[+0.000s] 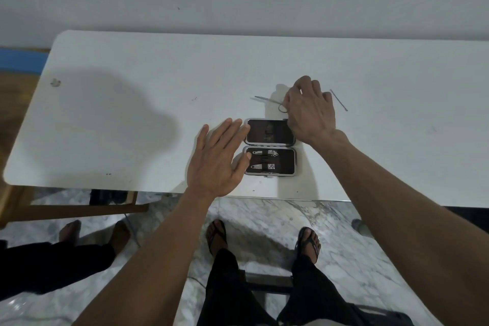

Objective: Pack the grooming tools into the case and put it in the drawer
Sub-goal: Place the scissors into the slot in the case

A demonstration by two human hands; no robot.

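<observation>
A small dark grooming case (270, 147) lies open on the white table (132, 114) near its front edge. Its near half holds two metal nail clippers (264, 159); the far half looks empty. My left hand (217, 159) hovers flat and open at the case's left side, fingertips touching its edge. My right hand (309, 108) is just behind the case, its fingers curled over the handle end of small scissors (267, 100) whose blades point left. A thin metal tool (338, 100) lies on the table to the right of that hand.
The table runs along a pale wall. Below its front edge are a marble floor, my sandalled feet (264, 238), and another person's bare feet (95, 233) at the left. A wooden table frame (79, 208) shows under the left side.
</observation>
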